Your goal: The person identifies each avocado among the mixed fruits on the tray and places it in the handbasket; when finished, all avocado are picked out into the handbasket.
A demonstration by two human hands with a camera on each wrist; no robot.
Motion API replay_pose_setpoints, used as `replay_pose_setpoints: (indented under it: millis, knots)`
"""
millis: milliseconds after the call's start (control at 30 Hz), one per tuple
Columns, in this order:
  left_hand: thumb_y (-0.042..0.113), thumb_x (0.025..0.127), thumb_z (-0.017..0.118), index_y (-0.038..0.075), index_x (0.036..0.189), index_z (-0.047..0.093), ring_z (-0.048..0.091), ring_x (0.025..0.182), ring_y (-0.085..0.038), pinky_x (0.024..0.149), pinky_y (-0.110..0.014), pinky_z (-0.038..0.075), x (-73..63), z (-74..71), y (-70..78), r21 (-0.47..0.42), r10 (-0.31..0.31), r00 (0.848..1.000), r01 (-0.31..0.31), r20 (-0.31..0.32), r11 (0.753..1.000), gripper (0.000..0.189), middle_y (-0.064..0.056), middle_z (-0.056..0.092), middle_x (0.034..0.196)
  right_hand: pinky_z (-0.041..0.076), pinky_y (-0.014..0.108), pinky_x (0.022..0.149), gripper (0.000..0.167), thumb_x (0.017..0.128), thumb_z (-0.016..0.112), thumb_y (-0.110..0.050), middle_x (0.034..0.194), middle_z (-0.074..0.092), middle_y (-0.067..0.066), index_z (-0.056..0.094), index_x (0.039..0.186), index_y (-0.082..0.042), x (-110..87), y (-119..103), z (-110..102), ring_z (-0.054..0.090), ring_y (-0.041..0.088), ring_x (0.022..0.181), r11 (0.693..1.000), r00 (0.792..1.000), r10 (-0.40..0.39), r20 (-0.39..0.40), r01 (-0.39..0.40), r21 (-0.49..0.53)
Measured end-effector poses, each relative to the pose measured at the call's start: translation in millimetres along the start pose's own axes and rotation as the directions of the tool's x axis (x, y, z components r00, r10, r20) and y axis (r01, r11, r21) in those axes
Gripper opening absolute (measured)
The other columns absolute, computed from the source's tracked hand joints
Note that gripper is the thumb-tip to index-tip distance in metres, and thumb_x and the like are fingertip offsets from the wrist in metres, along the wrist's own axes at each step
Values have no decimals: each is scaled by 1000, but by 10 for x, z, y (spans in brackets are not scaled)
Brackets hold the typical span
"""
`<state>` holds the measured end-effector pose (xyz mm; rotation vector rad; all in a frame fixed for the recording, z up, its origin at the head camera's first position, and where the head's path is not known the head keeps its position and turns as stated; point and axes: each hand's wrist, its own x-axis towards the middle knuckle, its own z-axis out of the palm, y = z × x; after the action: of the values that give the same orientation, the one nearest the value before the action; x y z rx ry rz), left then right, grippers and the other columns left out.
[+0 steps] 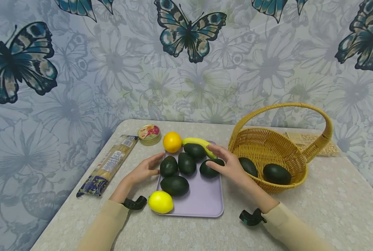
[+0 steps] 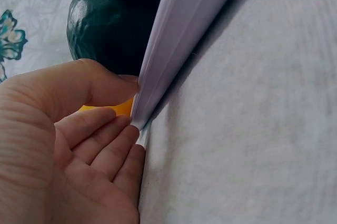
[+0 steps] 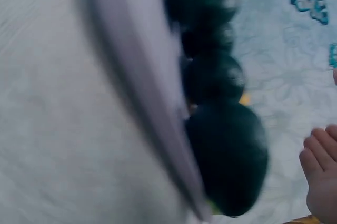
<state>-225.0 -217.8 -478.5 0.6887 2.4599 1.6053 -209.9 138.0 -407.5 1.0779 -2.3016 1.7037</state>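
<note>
A lilac tray (image 1: 202,198) bears several dark green avocados (image 1: 175,185), a yellow lemon (image 1: 160,202) at its near left corner, an orange (image 1: 172,142) at the far left and a banana (image 1: 196,141) along the far side. My left hand (image 1: 147,169) is at the tray's left edge; in the left wrist view its thumb (image 2: 100,83) meets the rim and its fingers extend beside it. Above the tray's right side, my right hand (image 1: 228,164) spreads its fingers over an avocado (image 1: 207,170), partly hiding it. The right wrist view shows that hand holding nothing.
To the right stands a wicker basket (image 1: 268,139) with a tall handle and two avocados (image 1: 276,174) inside. A woven mat-like piece (image 1: 309,139) lies behind it. On the left are a pasta packet (image 1: 109,165) and a round tin (image 1: 149,135).
</note>
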Motion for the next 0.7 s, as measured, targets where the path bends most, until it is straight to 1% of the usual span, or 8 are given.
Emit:
replay_pose_setpoints:
  millis: [33,133,200,300,367,500,600,700]
  knots:
    - [0,86,61,-5,145,27,23,137,-39,110,-52,20,2,-1,-9,4,4,1000,-4,3,1000,69,-22,26,150,39,39,103,52,86,69,-10,134,51,12,49,133,-1,4,38,27,47,28,124,998,1000,7,-20,-9,-63]
    - [5,86,62,-5,145,28,25,136,-40,108,-53,23,5,-7,-54,32,23,1000,-23,5,999,69,-22,27,150,41,40,100,56,84,72,-22,133,52,6,51,134,-7,15,277,83,49,25,122,981,999,4,-54,-15,-192]
    - [7,86,62,-5,145,27,25,135,-41,108,-53,23,6,-7,-67,37,32,999,-32,8,999,70,-22,27,150,43,42,99,57,83,73,-26,132,53,6,52,133,-7,20,372,102,51,26,120,964,998,-14,-65,-3,-265]
    - [5,86,62,-4,145,28,25,136,-40,109,-52,22,1,-6,-51,22,19,1000,-19,5,1000,69,-21,27,150,44,45,96,58,83,73,-27,130,55,9,53,131,-3,34,451,126,51,28,119,941,996,-54,-75,26,-336]
    - [3,86,62,-4,146,27,23,137,-39,110,-52,20,-1,-4,-27,2,3,1000,-3,4,1000,69,-21,26,151,43,47,96,58,82,74,-26,130,55,11,53,131,-2,41,484,136,51,28,119,929,995,-66,-75,34,-369]
    - [-2,86,61,-5,145,27,23,137,-39,110,-52,19,-2,-2,2,-7,-11,1000,11,-1,1000,69,-21,26,150,42,47,98,60,82,74,-26,129,55,13,52,131,0,52,528,155,50,28,120,916,996,-52,-71,19,-401]
    - [-3,86,61,-5,145,27,23,137,-39,110,-52,19,1,0,2,-11,-10,1000,10,-1,1000,68,-22,25,150,41,46,99,60,82,74,-26,129,55,13,52,131,0,54,552,165,50,28,121,910,997,-35,-67,5,-414]
    - [-3,86,61,-5,145,27,22,137,-39,111,-51,18,2,1,-1,-13,-10,1000,10,1,1000,68,-21,25,151,40,45,99,60,82,74,-27,129,56,13,52,131,0,54,562,173,50,27,121,913,998,-19,-64,-9,-409]
